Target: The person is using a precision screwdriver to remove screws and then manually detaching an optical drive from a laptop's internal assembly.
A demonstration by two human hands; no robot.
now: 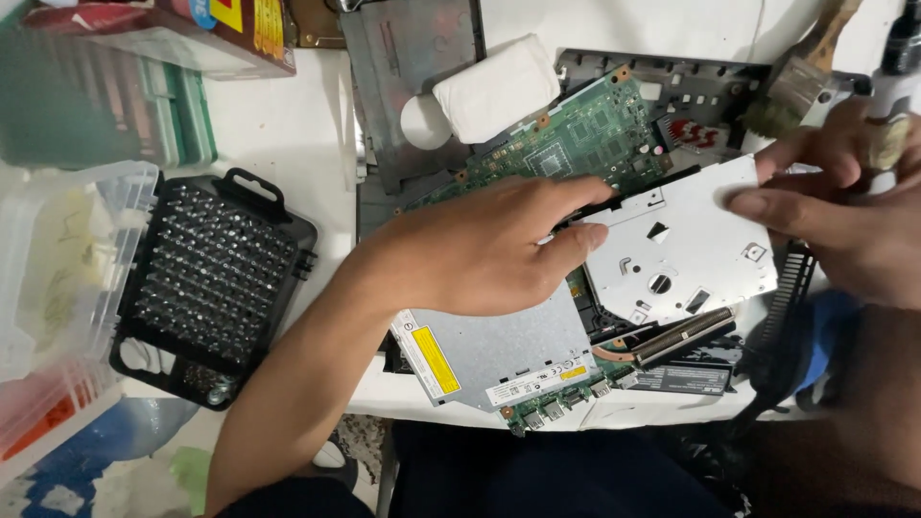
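My left hand [489, 245] rests over an opened laptop, its fingertips touching the left edge of a flat silver metal drive [686, 240]. My right hand [844, 206] grips the right edge of that silver drive between thumb and fingers, holding it tilted above the laptop. A green circuit board [595, 129] lies under and behind the drive. A second silver drive with a yellow label [489, 350] lies below my left hand. A copper heat pipe [672, 336] runs beneath the held drive.
A black case of screwdriver bits [216, 278] lies open at the left. Clear plastic boxes [58, 269] sit at the far left. A white cloth pad [499, 86] rests on a grey laptop cover [403, 58]. A brush [806, 67] lies at the top right.
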